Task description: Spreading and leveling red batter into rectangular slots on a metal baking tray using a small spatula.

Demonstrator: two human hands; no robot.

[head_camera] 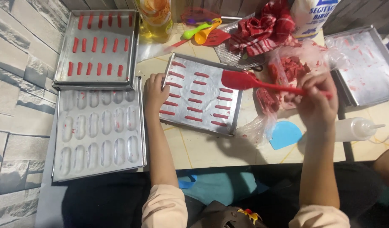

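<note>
Hands at baking tray, spatula gripped.
Left hand point(154, 93) rests fingers curled on near-left edge of tray point(234, 110) of red strips; right hand point(316, 99) fist-grips red spatula point(245, 81), blade over tray, batter bag point(293, 67) just beyond.

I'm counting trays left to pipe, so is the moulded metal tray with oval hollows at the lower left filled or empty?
Empty: the moulded metal tray shows bare oval hollows with only faint red smears.

White bag point(311, 14), blue label — top edge, perhaps flour.
</note>
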